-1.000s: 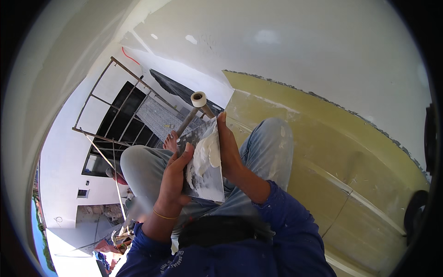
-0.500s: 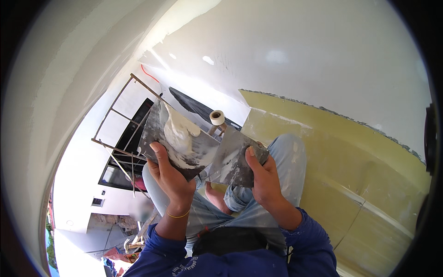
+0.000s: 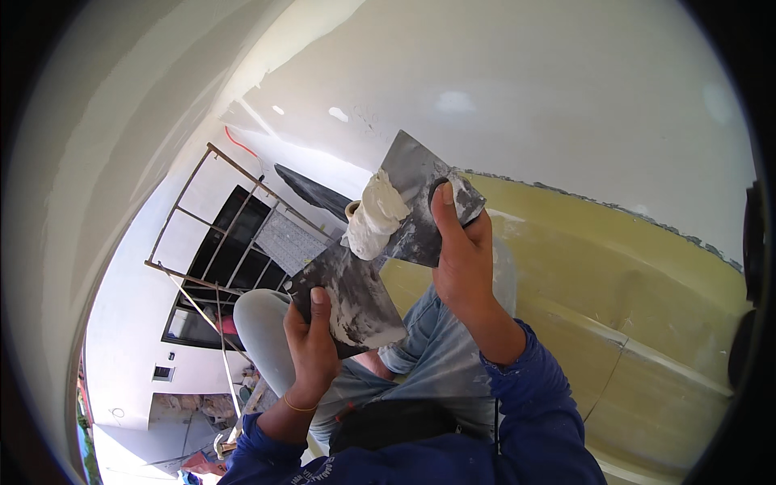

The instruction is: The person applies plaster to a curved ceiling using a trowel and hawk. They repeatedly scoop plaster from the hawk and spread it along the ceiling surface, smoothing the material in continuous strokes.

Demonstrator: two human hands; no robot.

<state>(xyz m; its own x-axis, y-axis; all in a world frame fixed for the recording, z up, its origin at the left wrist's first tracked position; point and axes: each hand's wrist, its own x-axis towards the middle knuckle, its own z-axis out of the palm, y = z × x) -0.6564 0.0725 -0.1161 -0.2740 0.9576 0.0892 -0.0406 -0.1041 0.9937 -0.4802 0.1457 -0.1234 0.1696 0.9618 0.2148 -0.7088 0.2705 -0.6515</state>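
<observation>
My left hand (image 3: pixel 311 347) is closed on a dark, smeared metal spreading blade (image 3: pixel 360 303), thumb on its face. My right hand (image 3: pixel 461 267), higher and to the right, grips a second metal blade (image 3: pixel 404 158), tilted upward. A thick lump of white paste (image 3: pixel 376 214) clings to this blade's left edge, just above the left blade; whether it touches that blade I cannot tell. Behind the paste, a tape roll (image 3: pixel 352 207) is mostly hidden. Both blades are over my bent legs (image 3: pixel 267 323).
A rusty metal scaffold frame (image 3: pixel 242 168) stands at left before a dark glazed opening. A yellow-green board surface (image 3: pixel 582 259) lies right of my legs, beneath a patched white wall (image 3: pixel 566 105). A dark panel (image 3: pixel 307 190) leans beyond my hands. Tools and rubble sit at lower left.
My right hand has risen with its blade, and the paste that was on the left blade now sits on the right blade's edge. My left hand has moved slightly lower.
</observation>
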